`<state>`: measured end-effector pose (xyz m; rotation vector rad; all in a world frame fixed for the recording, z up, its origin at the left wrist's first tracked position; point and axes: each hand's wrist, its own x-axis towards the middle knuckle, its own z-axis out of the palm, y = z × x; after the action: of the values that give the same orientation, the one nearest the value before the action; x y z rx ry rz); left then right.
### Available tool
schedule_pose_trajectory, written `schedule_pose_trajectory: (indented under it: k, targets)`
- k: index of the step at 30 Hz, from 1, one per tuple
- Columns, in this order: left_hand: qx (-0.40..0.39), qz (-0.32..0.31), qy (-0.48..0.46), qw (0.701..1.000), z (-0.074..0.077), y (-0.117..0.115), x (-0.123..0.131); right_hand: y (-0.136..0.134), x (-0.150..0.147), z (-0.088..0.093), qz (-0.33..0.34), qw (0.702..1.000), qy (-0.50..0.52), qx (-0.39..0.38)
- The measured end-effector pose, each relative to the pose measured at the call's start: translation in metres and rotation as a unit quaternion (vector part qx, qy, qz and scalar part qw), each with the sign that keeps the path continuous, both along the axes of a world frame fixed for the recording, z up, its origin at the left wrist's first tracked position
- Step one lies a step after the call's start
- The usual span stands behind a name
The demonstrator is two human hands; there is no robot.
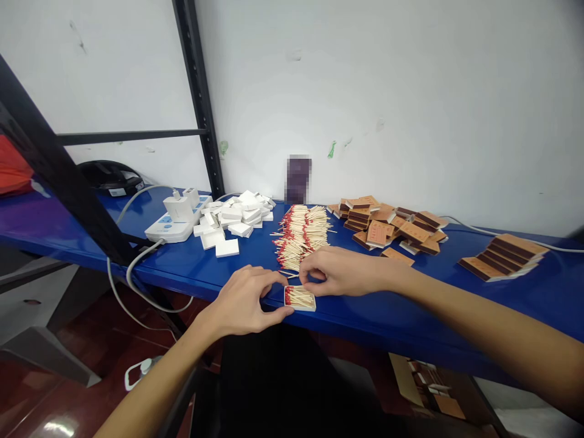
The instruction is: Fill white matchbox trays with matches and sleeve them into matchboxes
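A small white matchbox tray (301, 308) filled with red-tipped matches lies at the front edge of the blue shelf. My left hand (249, 299) grips its left end, the thumb at the near corner and the index finger at the far one. Over the tray's far right corner, my right hand (331, 272) is closed with thumb and fingers pinched together; what is between them is hidden. Just behind both hands spreads a big pile of loose matches (303, 228), most red heads pointing left. A few stray matches lie between pile and tray.
White trays (237, 213) are heaped left of the matches. Brown matchboxes (387, 222) lie heaped on the right, with a neat row of matchboxes (502, 257) farther right. A power strip (171, 228) with cables stands by the black shelf post (198, 91). Below sits an open carton (406, 380).
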<state>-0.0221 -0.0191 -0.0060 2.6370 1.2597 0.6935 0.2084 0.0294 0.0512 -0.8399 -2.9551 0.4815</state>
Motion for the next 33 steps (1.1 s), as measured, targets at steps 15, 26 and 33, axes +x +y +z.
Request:
schedule_pose_trajectory:
  k: [15,26,33]
  targets:
    - [-0.005,0.006,0.003,1.0,0.001,0.0,0.001,-0.016,-0.001,0.003,-0.083,0.995,0.036,0.046]
    - [-0.072,-0.035,-0.041,0.996,0.015,0.008,-0.011,0.006,0.0,-0.018,-0.073,0.996,-0.004,0.053]
    - [-0.094,-0.052,0.046,0.993,0.028,0.027,-0.007,0.002,0.005,-0.014,-0.084,0.996,0.012,0.027]
